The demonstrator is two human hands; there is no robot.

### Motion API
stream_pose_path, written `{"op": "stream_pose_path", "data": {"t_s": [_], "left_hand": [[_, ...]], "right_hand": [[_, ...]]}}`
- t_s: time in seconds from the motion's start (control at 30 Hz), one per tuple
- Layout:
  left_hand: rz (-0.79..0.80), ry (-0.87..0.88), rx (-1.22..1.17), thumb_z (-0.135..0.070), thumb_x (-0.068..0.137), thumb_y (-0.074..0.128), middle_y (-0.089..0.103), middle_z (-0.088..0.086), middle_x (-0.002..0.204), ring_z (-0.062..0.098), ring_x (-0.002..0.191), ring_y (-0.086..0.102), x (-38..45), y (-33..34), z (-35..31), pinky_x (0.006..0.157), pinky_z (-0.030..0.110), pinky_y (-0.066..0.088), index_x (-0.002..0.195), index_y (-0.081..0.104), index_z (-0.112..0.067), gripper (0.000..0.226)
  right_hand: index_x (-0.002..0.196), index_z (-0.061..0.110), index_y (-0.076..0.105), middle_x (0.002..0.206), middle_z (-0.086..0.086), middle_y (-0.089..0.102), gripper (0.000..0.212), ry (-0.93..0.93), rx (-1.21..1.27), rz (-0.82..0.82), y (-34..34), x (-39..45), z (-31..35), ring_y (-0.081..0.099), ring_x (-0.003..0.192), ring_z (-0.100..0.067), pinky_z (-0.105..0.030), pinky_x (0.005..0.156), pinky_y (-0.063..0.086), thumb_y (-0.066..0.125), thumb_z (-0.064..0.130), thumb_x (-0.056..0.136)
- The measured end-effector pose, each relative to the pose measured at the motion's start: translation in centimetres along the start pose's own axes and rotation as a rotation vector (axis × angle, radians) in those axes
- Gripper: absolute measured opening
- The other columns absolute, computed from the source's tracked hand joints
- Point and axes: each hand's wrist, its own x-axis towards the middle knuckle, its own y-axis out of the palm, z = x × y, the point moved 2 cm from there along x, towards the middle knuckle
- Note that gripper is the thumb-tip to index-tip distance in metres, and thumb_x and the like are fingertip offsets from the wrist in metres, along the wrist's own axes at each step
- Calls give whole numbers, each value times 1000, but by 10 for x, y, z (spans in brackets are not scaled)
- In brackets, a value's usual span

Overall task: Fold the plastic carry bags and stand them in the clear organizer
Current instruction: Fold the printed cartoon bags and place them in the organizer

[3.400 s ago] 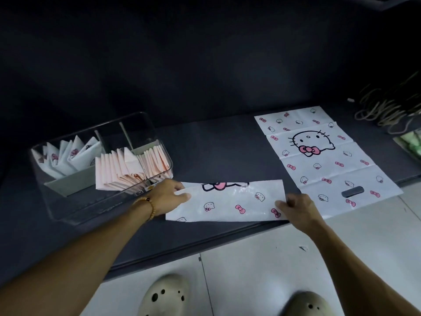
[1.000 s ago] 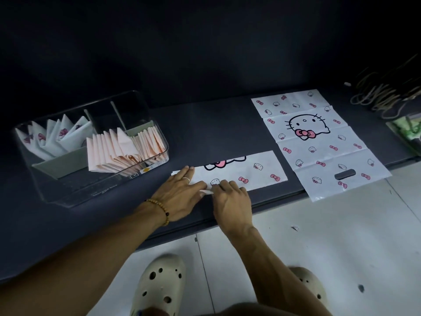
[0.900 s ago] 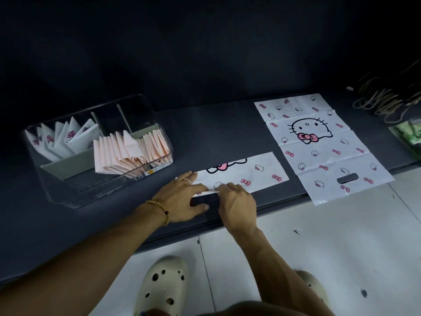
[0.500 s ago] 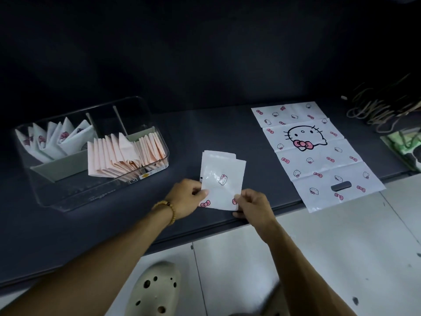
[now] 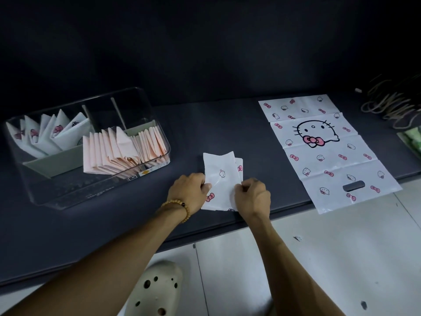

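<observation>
White plastic, printed with pink bows, forms the folded bag (image 5: pixel 222 181) now held between both hands at the near edge of the table (image 5: pixel 205 124). The left hand (image 5: pixel 189 192) pinches the bag's left edge with curled fingers; the right hand (image 5: pixel 251 197) pinches its right edge in the same way. The bag's long axis runs away from the person, with its far end standing free beyond both hands and two layers showing at the top.

The clear organizer (image 5: pixel 157 124) lies to the left of the left hand and somewhat farther from the person, well apart from the bag. Its front compartment holds pink folded bags (image 5: pixel 120 151) standing upright; the rear left compartment holds white folded bags (image 5: pixel 52 133) of the same print. The left hand is judged the nearer one for the transfer, and the path runs leftward and away.

A flat unfolded bag (image 5: pixel 328 151) lies beyond the right hand, its long axis also running away from the person, handle slot at the near end.
</observation>
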Motion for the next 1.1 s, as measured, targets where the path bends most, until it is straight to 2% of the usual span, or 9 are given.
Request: {"op": "stream_pose_path", "data": {"t_s": [0.17,0.3,0.4,0.5,0.63,0.73,0.87,1.0,1.1], "left_hand": [[19,-1,28,-38,84,60,63,0,76,23,75,60,0,3,-3,61,31,48,68,49,-19,27],[-164,57,219,-50,71,68,60,-1,91,24,87,59,4,2,-12,67,33,46,88,47,-24,38],[-199,322,327,-43,69,71,43,3,129,30,122,40,18,3,-16,95,41,37,119,46,-24,59],[32,540,446,-38,89,50,20,-3,155,28,144,4,36,11,-17,115,50,4,138,36,-41,51],[22,541,517,-47,93,40,38,-1,144,25,130,27,42,11,-17,98,40,21,134,43,-41,42],[-109,466,537,-53,89,40,51,4,122,27,109,41,28,12,-15,86,40,37,122,55,-29,43],[-254,359,586,-55,86,38,56,6,103,29,93,46,-5,18,-9,76,41,37,110,60,-24,45],[-278,287,592,-51,84,48,59,8,104,31,99,48,-23,16,-4,85,46,34,101,66,-19,40],[-267,497,520,-38,83,59,60,7,123,30,125,45,-18,12,-12,103,48,31,100,67,-12,32]], "right_hand": [[85,14,61,71,6,62,6,66,174,-34,-7,-3,-7,55,61,-7,-6,43,34,59,10,80],[93,13,60,77,6,60,14,61,214,-23,-8,1,-8,50,64,2,-1,44,36,60,6,81],[100,12,59,78,6,59,22,9,211,28,-8,6,-9,52,67,1,1,46,35,55,2,81],[107,16,56,79,7,60,31,-36,211,61,-13,10,-13,56,70,-2,-2,51,39,58,3,79],[108,13,60,100,-1,54,26,-292,24,-196,-26,2,-17,56,89,-22,-31,79,47,67,14,82],[114,8,61,113,-10,59,37,-537,-255,-349,-20,-23,-23,55,102,-31,-40,83,44,51,35,91],[148,3,28,157,-16,22,67,-417,-463,-88,9,-45,-41,19,145,-31,-46,116,17,27,49,99],[152,4,5,160,-13,-3,71,-453,-528,0,11,-42,-46,-10,148,-25,-43,117,-8,15,51,99],[152,8,-3,161,-10,-7,76,-495,-550,64,6,-37,-50,-14,147,-22,-42,118,-9,3,57,95]]}}
